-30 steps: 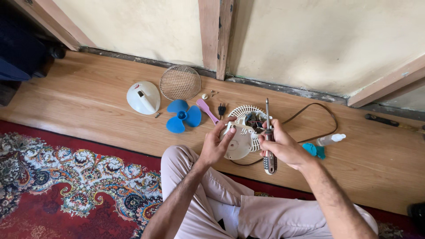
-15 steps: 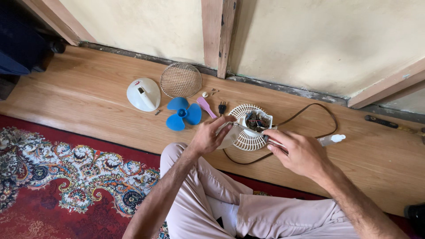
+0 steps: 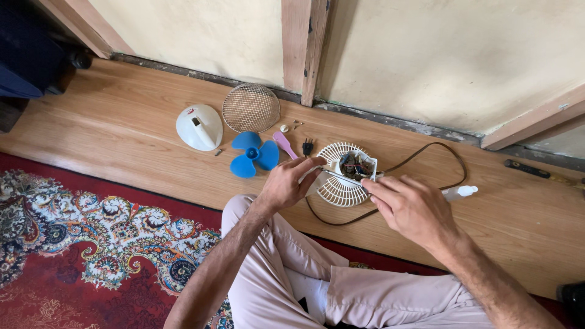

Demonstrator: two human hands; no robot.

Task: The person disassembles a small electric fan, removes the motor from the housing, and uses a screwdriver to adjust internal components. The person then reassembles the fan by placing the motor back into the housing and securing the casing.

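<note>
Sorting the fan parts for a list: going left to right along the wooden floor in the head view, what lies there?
White dome cover → wire mesh guard → blue fan blade → white grille with motor → white bottle → dark-handled tool.

blue fan blade [image 3: 252, 153], wire mesh guard [image 3: 250, 108], white cover [image 3: 199, 127], patterned rug [image 3: 91, 237]

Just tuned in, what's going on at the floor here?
A person sits on a wooden floor with a small fan taken apart. The left hand steadies the white fan grille with its exposed motor, while the right hand points a thin metal tool into it. A blue fan blade, a white housing cover and a wire mesh guard lie apart to the left.
</note>
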